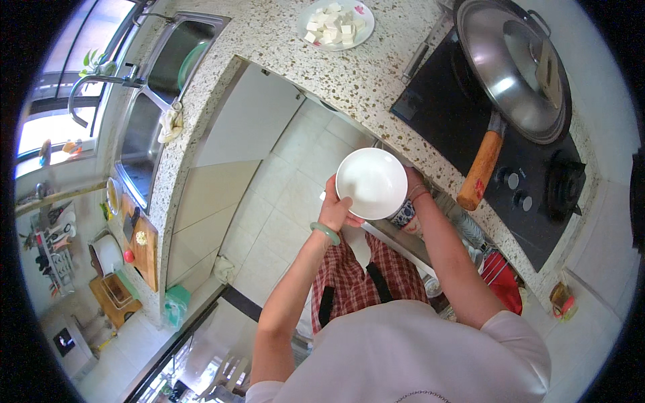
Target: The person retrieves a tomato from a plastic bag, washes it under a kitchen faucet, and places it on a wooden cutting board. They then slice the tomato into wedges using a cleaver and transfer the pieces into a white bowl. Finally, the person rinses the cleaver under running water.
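Observation:
A white bowl (371, 183), its inside facing up with no food visible in it, is held in front of my body. My left hand (336, 207) grips its left side, thumb at the rim and fingers curled underneath; a green bangle circles that wrist. Against the bowl's right side rests my right hand (416, 184), closed around it, with the fingers mostly hidden behind the bowl. A blue-and-white patterned dish (404, 214) shows just below the bowl, in an open drawer (396, 243) under the counter.
On the speckled counter (269, 40) stands a plate (359, 39) of white cubes. A lidded wok (514, 67) with a wooden handle (480, 171) sits on the black stove (437, 101). To the left are a double sink (140, 144) and a cutting board (144, 258).

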A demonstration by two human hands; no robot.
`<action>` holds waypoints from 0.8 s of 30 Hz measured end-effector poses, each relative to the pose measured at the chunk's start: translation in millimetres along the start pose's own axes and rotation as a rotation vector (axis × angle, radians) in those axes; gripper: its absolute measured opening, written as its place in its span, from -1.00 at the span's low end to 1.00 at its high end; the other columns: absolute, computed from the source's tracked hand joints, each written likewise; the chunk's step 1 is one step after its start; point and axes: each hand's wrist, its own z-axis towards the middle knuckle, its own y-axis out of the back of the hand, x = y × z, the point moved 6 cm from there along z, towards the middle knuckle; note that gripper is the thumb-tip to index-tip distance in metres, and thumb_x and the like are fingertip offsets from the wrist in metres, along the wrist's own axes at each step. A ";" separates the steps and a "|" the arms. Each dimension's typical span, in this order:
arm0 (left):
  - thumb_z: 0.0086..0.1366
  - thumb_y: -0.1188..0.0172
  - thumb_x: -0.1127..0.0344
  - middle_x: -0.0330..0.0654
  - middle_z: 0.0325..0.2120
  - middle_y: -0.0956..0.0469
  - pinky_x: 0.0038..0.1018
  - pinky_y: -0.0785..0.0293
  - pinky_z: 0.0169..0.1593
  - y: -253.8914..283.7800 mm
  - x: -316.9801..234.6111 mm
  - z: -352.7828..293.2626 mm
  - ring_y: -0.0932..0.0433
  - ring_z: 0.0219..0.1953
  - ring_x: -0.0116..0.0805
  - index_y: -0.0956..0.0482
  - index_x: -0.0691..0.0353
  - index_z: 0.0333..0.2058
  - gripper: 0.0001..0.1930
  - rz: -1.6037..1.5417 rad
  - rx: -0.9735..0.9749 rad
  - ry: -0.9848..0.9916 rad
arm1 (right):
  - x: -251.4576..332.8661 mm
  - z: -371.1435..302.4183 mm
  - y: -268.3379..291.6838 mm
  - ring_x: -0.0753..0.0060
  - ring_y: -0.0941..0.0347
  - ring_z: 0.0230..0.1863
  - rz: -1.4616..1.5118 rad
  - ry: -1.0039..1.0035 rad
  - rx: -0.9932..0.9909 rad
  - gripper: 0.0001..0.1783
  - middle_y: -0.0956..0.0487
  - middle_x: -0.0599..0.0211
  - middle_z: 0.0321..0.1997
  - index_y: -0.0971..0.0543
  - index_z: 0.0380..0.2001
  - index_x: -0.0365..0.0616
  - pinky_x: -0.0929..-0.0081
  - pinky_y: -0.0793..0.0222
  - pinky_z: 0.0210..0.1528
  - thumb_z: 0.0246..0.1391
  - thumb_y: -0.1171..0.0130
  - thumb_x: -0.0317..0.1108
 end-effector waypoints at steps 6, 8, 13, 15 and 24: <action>0.21 0.20 0.55 0.10 -0.14 -0.50 -0.40 -0.62 -0.60 15.8 15.3 -25.8 -0.61 -0.60 -0.17 0.20 -0.07 0.32 -0.27 -0.088 -0.019 -0.052 | 49.8 -59.2 -39.8 0.33 -0.55 -0.12 0.036 -0.159 -0.087 -0.61 -0.63 0.23 -0.17 -0.55 -0.18 -0.27 0.40 -0.46 0.01 0.16 -0.10 -0.13; 0.20 0.16 0.54 0.12 -0.21 -0.53 -0.35 -0.65 -0.57 17.6 14.1 -31.3 -0.62 -0.58 -0.14 0.17 -0.05 0.31 -0.28 -0.089 -0.025 -0.062 | 52.2 -62.3 -39.1 0.32 -0.54 -0.10 0.150 -0.207 -0.152 -0.59 -0.62 0.22 -0.14 -0.53 -0.14 -0.27 0.36 -0.46 0.02 0.19 -0.09 -0.09; 0.22 0.15 0.53 0.13 -0.22 -0.53 -0.36 -0.64 -0.58 20.6 15.1 -41.3 -0.61 -0.59 -0.14 0.18 -0.04 0.31 -0.29 -0.133 -0.012 -0.076 | 54.0 -74.9 -34.2 0.32 -0.55 -0.17 0.223 -0.223 -0.226 -0.57 -0.62 0.23 -0.21 -0.53 -0.16 -0.26 0.36 -0.50 -0.07 0.21 -0.06 -0.05; 0.23 0.15 0.53 0.13 -0.23 -0.52 -0.36 -0.63 -0.59 22.6 18.7 -42.1 -0.61 -0.59 -0.14 0.20 -0.04 0.30 -0.29 -0.154 -0.008 -0.083 | 64.9 -95.7 -40.4 0.33 -0.56 -0.24 0.182 -0.227 -0.267 -0.58 -0.62 0.24 -0.26 -0.54 -0.17 -0.24 0.37 -0.52 -0.18 0.20 -0.08 -0.05; 0.24 0.18 0.53 0.16 -0.23 -0.51 -0.37 -0.59 -0.64 27.6 19.0 -54.0 -0.60 -0.61 -0.14 0.19 0.01 0.27 -0.34 -0.289 -0.046 -0.216 | 88.3 -243.0 -148.8 0.35 -0.58 -0.24 -0.038 -0.662 0.135 -0.67 -0.63 0.22 -0.26 -0.59 -0.18 -0.26 0.42 -0.51 -0.25 0.26 0.00 -0.20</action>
